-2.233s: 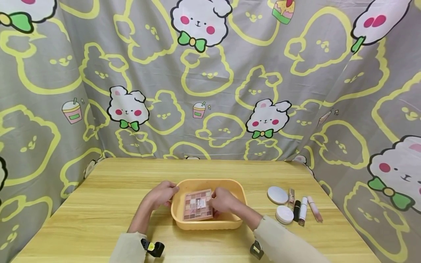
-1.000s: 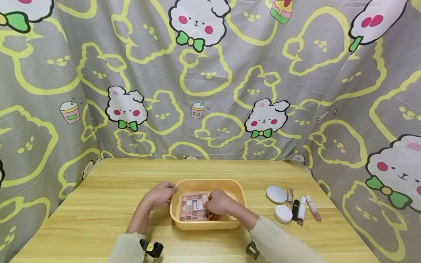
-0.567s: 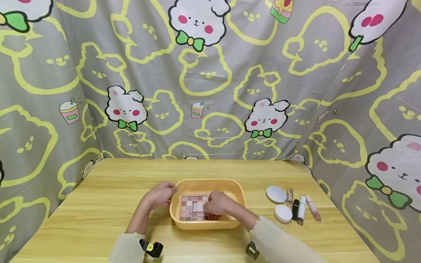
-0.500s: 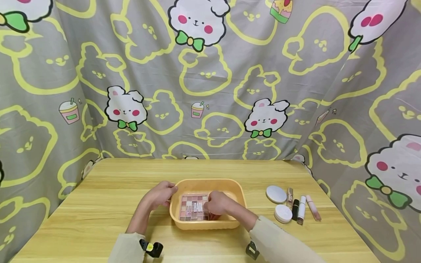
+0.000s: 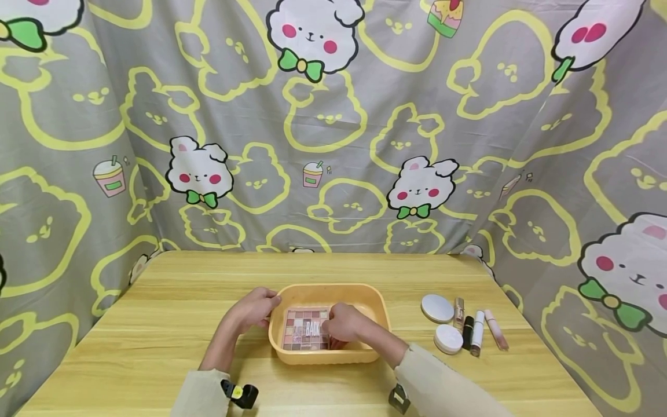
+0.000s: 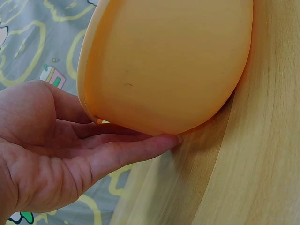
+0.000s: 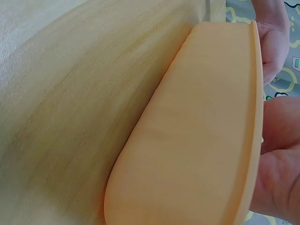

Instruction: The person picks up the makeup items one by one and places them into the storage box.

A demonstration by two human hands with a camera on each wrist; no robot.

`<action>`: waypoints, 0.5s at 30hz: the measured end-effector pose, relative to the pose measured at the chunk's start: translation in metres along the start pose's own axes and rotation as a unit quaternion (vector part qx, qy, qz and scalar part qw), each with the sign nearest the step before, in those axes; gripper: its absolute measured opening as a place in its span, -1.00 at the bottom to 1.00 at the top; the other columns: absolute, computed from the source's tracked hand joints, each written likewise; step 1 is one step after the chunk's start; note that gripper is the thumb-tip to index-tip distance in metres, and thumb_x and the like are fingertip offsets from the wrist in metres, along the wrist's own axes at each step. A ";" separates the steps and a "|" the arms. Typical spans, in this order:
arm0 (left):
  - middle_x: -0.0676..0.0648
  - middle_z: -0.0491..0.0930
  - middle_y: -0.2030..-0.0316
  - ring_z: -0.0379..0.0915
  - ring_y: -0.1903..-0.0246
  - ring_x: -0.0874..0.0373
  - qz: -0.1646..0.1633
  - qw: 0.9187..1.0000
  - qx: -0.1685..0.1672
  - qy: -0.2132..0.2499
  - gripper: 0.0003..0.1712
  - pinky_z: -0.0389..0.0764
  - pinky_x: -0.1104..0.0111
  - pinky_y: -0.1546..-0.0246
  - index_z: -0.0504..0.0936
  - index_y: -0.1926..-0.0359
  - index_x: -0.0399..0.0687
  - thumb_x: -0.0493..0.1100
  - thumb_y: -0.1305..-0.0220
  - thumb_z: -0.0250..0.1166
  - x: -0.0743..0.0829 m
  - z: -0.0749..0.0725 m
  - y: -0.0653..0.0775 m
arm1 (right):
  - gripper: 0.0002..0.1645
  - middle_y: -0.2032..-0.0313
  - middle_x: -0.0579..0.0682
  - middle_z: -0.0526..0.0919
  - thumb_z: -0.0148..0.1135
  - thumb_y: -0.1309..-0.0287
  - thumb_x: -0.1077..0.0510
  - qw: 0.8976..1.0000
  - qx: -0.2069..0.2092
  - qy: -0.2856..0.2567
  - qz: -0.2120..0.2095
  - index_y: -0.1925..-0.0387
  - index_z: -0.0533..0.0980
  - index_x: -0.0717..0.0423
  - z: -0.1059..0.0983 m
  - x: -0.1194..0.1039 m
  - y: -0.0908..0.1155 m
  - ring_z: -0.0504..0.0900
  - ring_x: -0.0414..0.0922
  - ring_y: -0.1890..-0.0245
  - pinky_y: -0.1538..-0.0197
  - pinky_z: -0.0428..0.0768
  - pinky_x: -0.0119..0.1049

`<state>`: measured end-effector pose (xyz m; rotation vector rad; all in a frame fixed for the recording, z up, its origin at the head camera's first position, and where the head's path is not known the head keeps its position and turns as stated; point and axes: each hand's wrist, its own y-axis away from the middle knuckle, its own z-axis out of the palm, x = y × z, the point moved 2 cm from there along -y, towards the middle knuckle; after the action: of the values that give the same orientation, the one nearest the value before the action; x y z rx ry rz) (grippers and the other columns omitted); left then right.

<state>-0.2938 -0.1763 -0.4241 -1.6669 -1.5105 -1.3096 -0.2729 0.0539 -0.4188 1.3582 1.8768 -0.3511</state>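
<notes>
My left hand grips the left end of an orange plastic basin. In the left wrist view, the fingers of that hand lie along the outside of the basin wall near its rim. Inside the basin, my right hand holds the right edge of a square eyeshadow palette with a grid of pink and brown pans and white lettering. The palette lies nearly flat in the left half of the basin. From the right wrist, the basin's side hides the palette and most of the right hand's fingers.
To the basin's right on the wooden table lie a silver round compact, a white round case, a small gold tube, a black tube, a white tube and a pink tube. A patterned curtain hangs behind.
The palette, tilted earlier, has come down flatter into the basin and shifted slightly left, my right hand moving with it. My left hand has stayed at the rim.
</notes>
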 end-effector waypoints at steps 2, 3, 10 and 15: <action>-0.29 0.67 0.12 0.63 0.16 0.00 0.000 1.000 0.004 -0.002 -0.53 0.70 0.22 0.33 0.49 -0.21 -0.55 -0.21 -0.55 -0.06 0.000 0.000 0.000 | -0.79 0.59 0.15 0.66 0.16 -0.28 0.25 1.000 0.000 0.000 0.001 0.48 0.49 0.23 0.000 0.000 0.000 0.71 0.04 0.59 0.44 0.67 -0.19; -0.28 0.67 0.12 0.63 0.16 0.00 -0.001 1.000 0.006 -0.003 -0.53 0.70 0.22 0.33 0.50 -0.20 -0.54 -0.21 -0.55 -0.06 0.000 0.000 0.000 | -0.79 0.59 0.14 0.66 0.16 -0.28 0.24 1.000 0.000 0.001 0.001 0.49 0.50 0.23 0.000 0.000 0.000 0.71 0.03 0.60 0.44 0.67 -0.20; -0.29 0.67 0.10 0.64 0.14 0.00 -0.001 1.000 0.008 -0.008 -0.53 0.71 0.20 0.30 0.50 -0.20 -0.54 -0.21 -0.56 -0.07 0.000 0.001 0.000 | -0.81 0.61 0.11 0.66 0.17 -0.29 0.23 1.000 0.000 -0.007 0.003 0.41 0.51 0.27 -0.002 0.001 0.000 0.70 -0.01 0.61 0.43 0.65 -0.23; -0.28 0.67 0.12 0.64 0.15 -0.01 -0.005 1.000 0.009 -0.002 -0.54 0.71 0.20 0.30 0.52 -0.19 -0.52 -0.22 -0.55 -0.06 0.001 0.000 0.000 | -0.67 0.58 0.12 0.68 0.14 -0.31 0.24 1.000 -0.005 -0.023 0.003 0.08 0.52 0.50 -0.005 0.003 0.000 0.72 0.00 0.59 0.42 0.71 -0.21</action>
<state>-0.2935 -0.1756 -0.4236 -1.6539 -1.5315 -1.2935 -0.2751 0.0588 -0.4180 1.3365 1.8338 -0.3664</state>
